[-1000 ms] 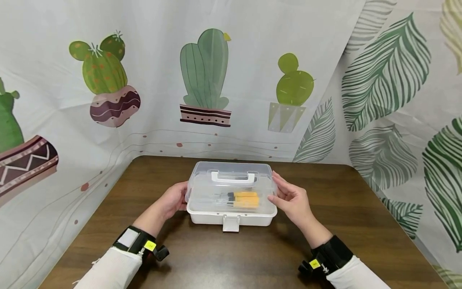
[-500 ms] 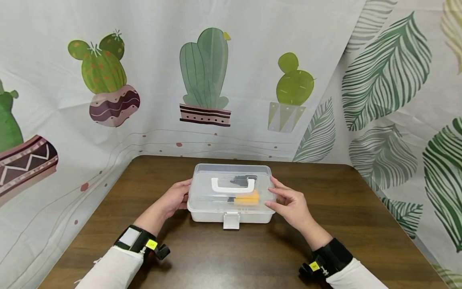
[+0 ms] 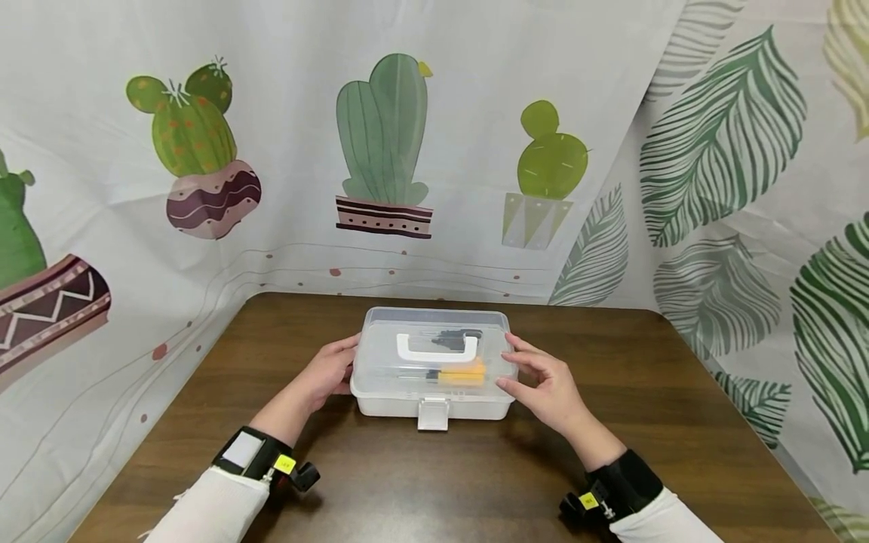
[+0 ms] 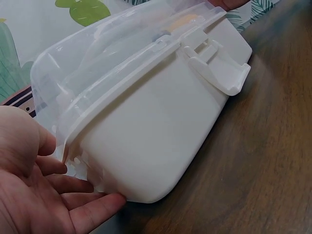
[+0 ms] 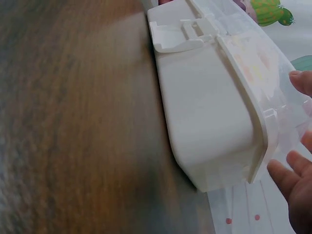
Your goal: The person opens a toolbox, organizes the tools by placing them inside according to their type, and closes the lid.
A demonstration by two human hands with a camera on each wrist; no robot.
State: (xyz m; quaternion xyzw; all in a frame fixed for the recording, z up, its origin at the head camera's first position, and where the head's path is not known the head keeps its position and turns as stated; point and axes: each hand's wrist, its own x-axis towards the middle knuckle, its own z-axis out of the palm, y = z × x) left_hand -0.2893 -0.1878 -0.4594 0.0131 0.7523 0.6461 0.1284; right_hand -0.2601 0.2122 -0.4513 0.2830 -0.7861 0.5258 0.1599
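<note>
A white plastic storage box (image 3: 390,407) with a clear lid (image 3: 380,351) and white carry handle (image 3: 437,354) sits on the table, its lid down. Its front latch (image 3: 433,415) hangs outward, unfastened. Through the lid show yellow-handled tools (image 3: 463,372) with thin shafts, and black items (image 3: 456,339) behind them. My left hand (image 3: 330,375) holds the box's left end; the left wrist view has bent fingers (image 4: 80,185) at the rim and base corner. My right hand (image 3: 548,385) is at the lid's right end, fingers spread, thumb (image 3: 514,388) over its front right corner.
The box stands near the middle of a brown wooden table (image 3: 434,483). A printed fabric backdrop (image 3: 468,151) with cacti and leaves hangs behind and beside it. Black wrist cameras (image 3: 307,477) are strapped to both wrists.
The lid, slightly raised at its front a second ago, has come down onto the base, and its handle has tipped forward. Both hands stay at the box's ends with little movement.
</note>
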